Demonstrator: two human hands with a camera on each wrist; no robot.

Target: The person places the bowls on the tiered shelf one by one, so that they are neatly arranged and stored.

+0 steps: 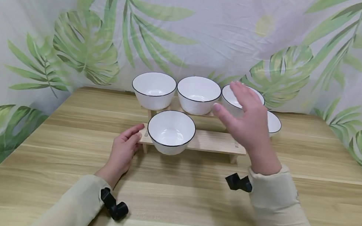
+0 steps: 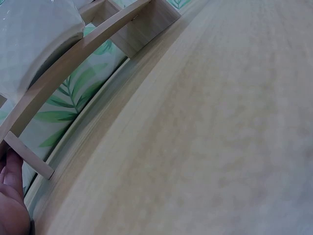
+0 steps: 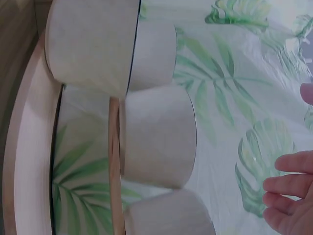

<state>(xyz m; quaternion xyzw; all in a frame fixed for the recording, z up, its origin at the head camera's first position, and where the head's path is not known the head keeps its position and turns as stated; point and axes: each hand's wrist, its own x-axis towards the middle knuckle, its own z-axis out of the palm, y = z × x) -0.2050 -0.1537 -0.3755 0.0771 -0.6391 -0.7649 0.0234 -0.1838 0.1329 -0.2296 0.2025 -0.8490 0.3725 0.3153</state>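
Note:
A two-tier wooden rack (image 1: 212, 142) stands on the table. My left hand (image 1: 122, 151) holds the left end of its lower shelf, with fingers by the shelf's leg in the left wrist view. Close to that hand, a white bowl with a dark rim (image 1: 171, 132) sits on the lower shelf's left part. My right hand (image 1: 248, 122) is raised with fingers spread and nothing in it. It overlaps the right bowl (image 1: 232, 100) of the upper shelf in the head view. In the right wrist view, its fingers (image 3: 291, 185) appear apart from the bowls.
Two more matching bowls, a left one (image 1: 153, 90) and a middle one (image 1: 198, 95), stand on the upper shelf. Another bowl (image 1: 273, 123) shows at the rack's right, partly hidden behind my right hand. A leaf-print cloth (image 1: 217, 31) hangs behind the wooden table (image 1: 171, 201).

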